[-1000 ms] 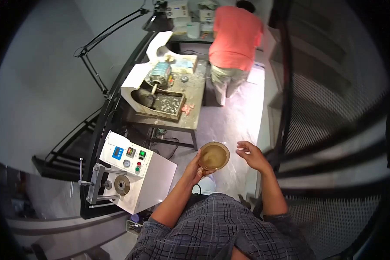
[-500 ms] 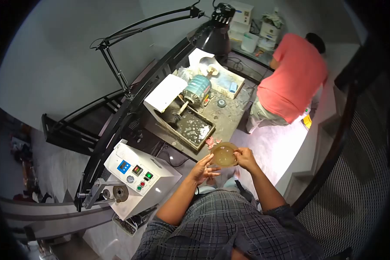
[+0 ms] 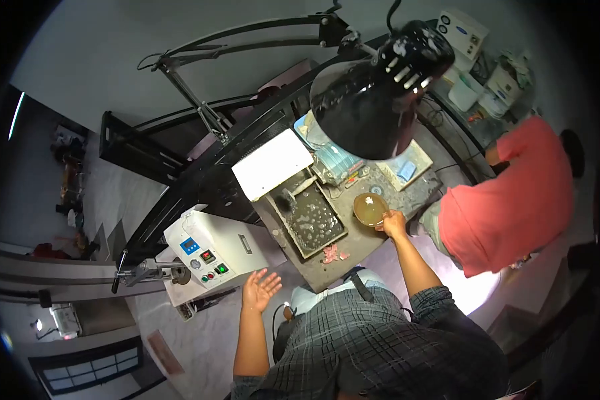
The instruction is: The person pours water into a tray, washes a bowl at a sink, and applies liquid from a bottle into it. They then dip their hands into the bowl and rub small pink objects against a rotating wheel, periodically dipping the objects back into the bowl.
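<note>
My right hand [image 3: 393, 223] grips the near edge of a round bowl [image 3: 371, 209] of cloudy brownish liquid. The bowl overlaps the right part of the grey workbench [image 3: 361, 252] in this view. With palm up and fingers spread, my left hand [image 3: 261, 291] is held in the air by the white machine, holding nothing. Between my hands, a dark tray [image 3: 313, 223] of wet, foamy grey matter lies on the bench. Pink scraps [image 3: 332, 254] are at its near corner. A brush wheel [image 3: 285, 200] reaches over the tray from a blue-green motor [image 3: 337, 162].
A black lamp [image 3: 370, 107] hangs over the bench and covers part of the motor. At left stands a white machine [image 3: 213, 247] with displays and buttons. A person in a coral shirt [image 3: 510, 200] bends close at the right. A blue block [image 3: 407, 171] sits beyond the bowl.
My left hand has let go of the bowl and moved left. My right hand has carried the bowl forward over the bench. The view has shifted, with the lamp now nearer.
</note>
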Demonstrator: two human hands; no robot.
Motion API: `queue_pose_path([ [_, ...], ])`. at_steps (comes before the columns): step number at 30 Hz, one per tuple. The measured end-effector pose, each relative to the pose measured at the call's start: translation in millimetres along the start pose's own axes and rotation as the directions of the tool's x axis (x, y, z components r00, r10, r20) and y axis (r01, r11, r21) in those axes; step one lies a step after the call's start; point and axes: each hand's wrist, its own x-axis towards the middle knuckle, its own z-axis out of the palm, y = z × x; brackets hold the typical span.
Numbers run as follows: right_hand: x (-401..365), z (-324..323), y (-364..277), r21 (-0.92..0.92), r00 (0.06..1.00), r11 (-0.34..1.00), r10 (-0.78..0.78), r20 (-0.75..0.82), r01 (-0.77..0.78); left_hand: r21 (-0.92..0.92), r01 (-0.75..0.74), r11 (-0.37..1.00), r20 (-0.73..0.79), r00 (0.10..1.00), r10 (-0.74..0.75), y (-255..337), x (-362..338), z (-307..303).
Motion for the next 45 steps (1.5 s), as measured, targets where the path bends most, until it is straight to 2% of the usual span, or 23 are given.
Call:
queue_pose_path([
  [4, 34, 7, 6, -0.012, 0.997, 0.999, 0.052, 0.049, -0.051, -0.033, -0.019, 0.999, -0.074, 0.997, 0.016, -25, -16, 19],
  [6, 32, 7, 2, -0.074, 0.995, 0.997, -0.019, 0.096, 0.026, -0.072, -0.054, 0.996, -0.113, 0.993, 0.046, -32, -19, 33],
  [9, 69, 6, 45, -0.445, 0.91, 0.795, -0.388, 0.148, 0.412, -0.035, -0.112, 0.993, -0.053, 0.992, 0.11, -35, -20, 50],
  [10, 47, 11, 16, -0.147, 0.982, 0.978, -0.13, 0.136, 0.15, -0.035, -0.133, 0.991, -0.043, 0.99, 0.131, -36, -18, 51],
  [11, 43, 11, 7, -0.134, 0.986, 0.986, -0.082, 0.148, 0.102, -0.053, -0.136, 0.989, -0.031, 0.99, 0.134, -39, -11, 46],
  [16, 35, 11, -17, -0.438, 0.988, 0.892, -0.052, 0.146, 0.112, -0.027, -0.145, 0.989, -0.067, 0.987, 0.143, -34, 1, 42],
  [18, 26, 7, -19, -0.678, 0.922, 0.658, -0.378, 0.079, 0.328, -0.012, -0.143, 0.99, -0.069, 0.987, 0.142, -36, 7, 33],
  [19, 10, 11, -37, -0.676, 0.917, 0.654, -0.391, 0.082, 0.34, -0.018, -0.142, 0.99, -0.082, 0.987, 0.14, -36, 7, 32],
  [21, -24, 16, -72, -0.681, 0.679, 0.461, -0.73, 0.073, 0.569, -0.038, -0.15, 0.988, -0.08, 0.986, 0.147, -40, 10, 26],
  [22, -21, 19, -76, -0.679, 0.673, 0.455, -0.736, 0.077, 0.576, -0.047, -0.147, 0.988, -0.084, 0.986, 0.143, -43, 12, 22],
  [24, -14, 28, -75, -0.533, 0.783, 0.573, -0.461, 0.419, 0.622, -0.05, -0.147, 0.988, -0.091, 0.986, 0.142, -50, 16, 15],
  [25, -12, 34, -73, -0.644, 0.749, 0.393, -0.435, 0.499, 0.657, -0.055, -0.126, 0.99, -0.096, 0.988, 0.12, -53, 17, 13],
  [26, -7, 38, -73, -0.643, 0.748, 0.392, -0.439, 0.498, 0.658, -0.061, -0.105, 0.993, -0.101, 0.99, 0.099, -55, 18, 11],
  [28, 3, 50, -79, -0.807, 0.843, 0.283, -0.008, 0.538, 0.518, -0.041, -0.089, 0.995, -0.1, 0.991, 0.084, -57, 19, 10],
  [32, 33, 68, -67, -0.826, 0.827, 0.071, 0.023, 0.562, 0.559, -0.027, -0.107, 0.994, -0.111, 0.988, 0.103, -56, 10, 12],
  [33, 34, 66, -70, -0.846, 0.856, 0.177, 0.039, 0.516, 0.503, -0.035, -0.128, 0.991, -0.106, 0.987, 0.124, -56, 8, 12],
  [37, 53, 66, -55, -0.862, 0.863, 0.179, 0.101, 0.495, 0.473, -0.088, -0.131, 0.987, -0.139, 0.983, 0.118, -66, 1, 3],
  [39, 67, 62, -29, -0.788, 0.787, 0.118, -0.246, 0.566, 0.604, -0.102, -0.136, 0.985, -0.155, 0.981, 0.119, -72, -4, -1],
  [40, 68, 62, -31, -0.789, 0.787, 0.118, -0.243, 0.567, 0.604, -0.102, -0.134, 0.986, -0.157, 0.981, 0.117, -74, -6, -4],
  [41, 64, 63, -44, -0.76, 0.84, 0.447, 0.032, 0.541, 0.473, -0.132, -0.134, 0.982, -0.162, 0.98, 0.112, -77, -7, -7],
  [42, 61, 62, -57, -0.692, 0.778, 0.689, 0.305, 0.549, 0.217, -0.161, -0.133, 0.978, -0.167, 0.98, 0.106, -79, -8, -10],
  [43, 20, 59, -95, -0.676, 0.83, 0.699, 0.218, 0.514, 0.235, -0.159, -0.123, 0.98, -0.165, 0.982, 0.097, -79, -9, -13],
  [45, 54, 62, -55, -0.429, 0.821, 0.903, 0.256, 0.511, -0.015, -0.204, -0.155, 0.967, -0.182, 0.976, 0.118, -83, -10, -18],
])
